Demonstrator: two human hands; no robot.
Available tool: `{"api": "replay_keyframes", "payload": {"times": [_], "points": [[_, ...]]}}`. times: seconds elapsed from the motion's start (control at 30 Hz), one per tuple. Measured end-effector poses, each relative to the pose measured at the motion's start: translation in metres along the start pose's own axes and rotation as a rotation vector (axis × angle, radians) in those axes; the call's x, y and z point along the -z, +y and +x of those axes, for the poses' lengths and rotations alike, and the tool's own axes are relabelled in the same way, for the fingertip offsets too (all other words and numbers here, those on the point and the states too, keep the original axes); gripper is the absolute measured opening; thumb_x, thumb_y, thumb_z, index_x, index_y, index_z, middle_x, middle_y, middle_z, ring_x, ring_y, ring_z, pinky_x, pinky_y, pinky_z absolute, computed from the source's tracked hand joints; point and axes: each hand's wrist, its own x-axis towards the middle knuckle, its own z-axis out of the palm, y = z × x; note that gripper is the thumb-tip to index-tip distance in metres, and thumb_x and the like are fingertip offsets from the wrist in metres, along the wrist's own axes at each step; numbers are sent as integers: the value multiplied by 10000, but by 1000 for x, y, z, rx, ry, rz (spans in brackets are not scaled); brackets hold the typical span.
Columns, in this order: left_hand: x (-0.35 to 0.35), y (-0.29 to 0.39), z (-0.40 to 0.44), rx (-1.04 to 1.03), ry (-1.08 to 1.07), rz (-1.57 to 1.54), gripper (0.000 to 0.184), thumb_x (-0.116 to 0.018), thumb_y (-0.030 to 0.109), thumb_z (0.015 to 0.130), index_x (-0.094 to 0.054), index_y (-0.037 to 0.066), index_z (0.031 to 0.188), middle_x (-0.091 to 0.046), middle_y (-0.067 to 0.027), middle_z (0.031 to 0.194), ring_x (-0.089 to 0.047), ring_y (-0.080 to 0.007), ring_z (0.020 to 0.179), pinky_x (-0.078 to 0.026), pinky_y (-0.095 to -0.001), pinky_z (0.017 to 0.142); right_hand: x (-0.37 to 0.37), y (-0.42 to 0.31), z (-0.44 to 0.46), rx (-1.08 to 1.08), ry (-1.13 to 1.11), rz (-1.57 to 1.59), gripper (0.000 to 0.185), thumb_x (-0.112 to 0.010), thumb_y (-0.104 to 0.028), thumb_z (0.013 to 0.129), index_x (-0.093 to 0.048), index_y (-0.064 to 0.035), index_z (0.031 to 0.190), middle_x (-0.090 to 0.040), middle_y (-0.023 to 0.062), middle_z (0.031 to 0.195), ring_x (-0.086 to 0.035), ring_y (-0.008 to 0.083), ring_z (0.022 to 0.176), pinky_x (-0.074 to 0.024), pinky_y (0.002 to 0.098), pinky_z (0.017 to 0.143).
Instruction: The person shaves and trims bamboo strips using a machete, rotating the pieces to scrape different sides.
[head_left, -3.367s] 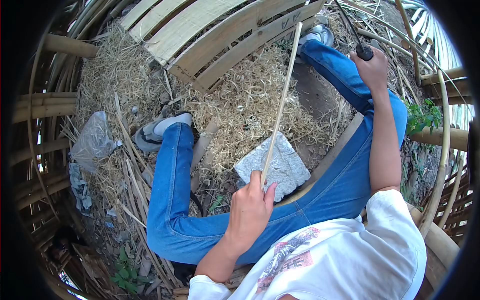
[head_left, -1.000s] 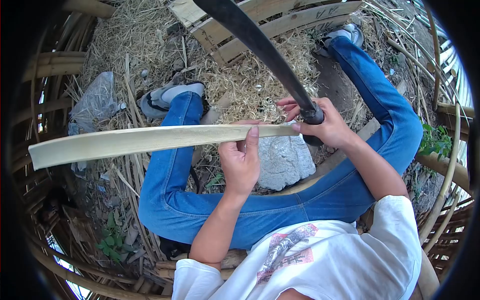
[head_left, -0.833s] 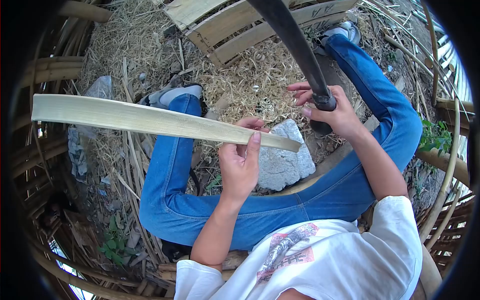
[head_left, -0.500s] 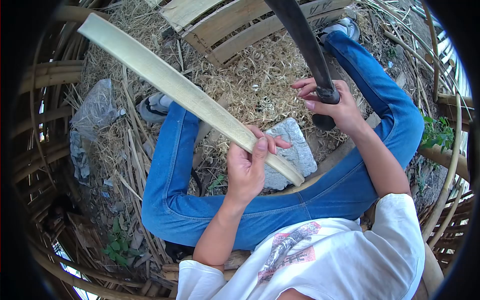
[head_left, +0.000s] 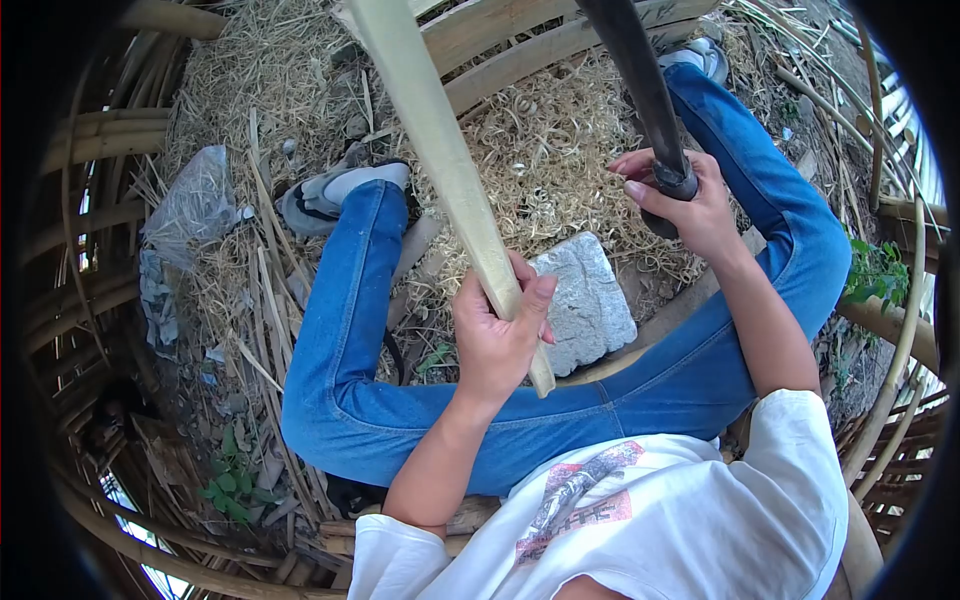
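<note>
My left hand [head_left: 497, 335] is closed around the lower part of a pale split bamboo strip [head_left: 436, 143], whose far end rises past the top edge of the view. The strip's near end points down at my thigh. In my right hand [head_left: 695, 205] is the dark handle of a long curved blade [head_left: 641, 85], which points up and away. Some fingers of that hand are stretched out beside the handle. A flat grey stone [head_left: 583, 303] lies on the ground between my legs, just right of my left hand.
A slatted wooden pallet [head_left: 530, 60] stands beyond the shavings [head_left: 530, 150] on the ground. To the left lies a clear plastic bag [head_left: 192, 205]. Bamboo rails [head_left: 100, 140] run along the left side, and a green plant [head_left: 873, 272] grows at the right.
The bamboo strip has swung from pointing left to pointing up and away, still in my left hand. My right hand, with the blade, has moved slightly right, apart from the strip.
</note>
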Motion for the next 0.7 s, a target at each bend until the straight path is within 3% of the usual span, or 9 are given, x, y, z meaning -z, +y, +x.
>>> {"api": "replay_keyframes", "payload": {"times": [0.13, 0.27, 0.37, 0.57, 0.7], "points": [[5, -1, -1, -45, 7, 346, 264, -780, 188, 927, -586, 10, 953, -585, -32, 752, -585, -94, 570, -534, -268, 476, 13, -1, 5, 163, 121, -35, 160, -751, -79, 880, -744, 3, 1017, -754, 81, 1058, -671, 110, 941, -537, 295, 859], [3, 3, 4, -233, 10, 663, 304, -853, 186, 843, -652, -25, 931, -607, -42, 724, -596, -97, 557, -525, -261, 476, 30, -9, 6, 127, 225, -16, 153, -738, -62, 897, -746, 6, 1034, -753, 99, 1094, -674, 115, 951, -530, 284, 879], [3, -4, 6, -326, 14, 734, 352, -864, 180, 818, -683, -43, 1023, -630, -72, 733, -626, -115, 560, -536, -264, 497, 38, -11, 8, 138, 281, -19, 159, -722, -70, 914, -744, 13, 1048, -750, 105, 1101, -664, 98, 914, -534, 260, 835], [-4, -8, 1, -60, -114, 572, 445, -870, 118, 802, -668, -65, 1153, -694, -101, 850, -697, -133, 653, -592, -261, 576, 42, -8, 8, 78, 317, 41, 177, -729, -106, 917, -745, 15, 1045, -750, 105, 1088, -658, 93, 866, -535, 253, 797], [-8, -6, -1, 195, -272, 268, 506, -851, 95, 828, -583, -62, 1227, -661, -51, 802, -657, -102, 604, -570, -236, 532, 41, -9, 9, 96, 323, 3, 178, -733, -117, 918, -747, 13, 1038, -753, 106, 1076, -657, 91, 849, -535, 251, 785]]}}
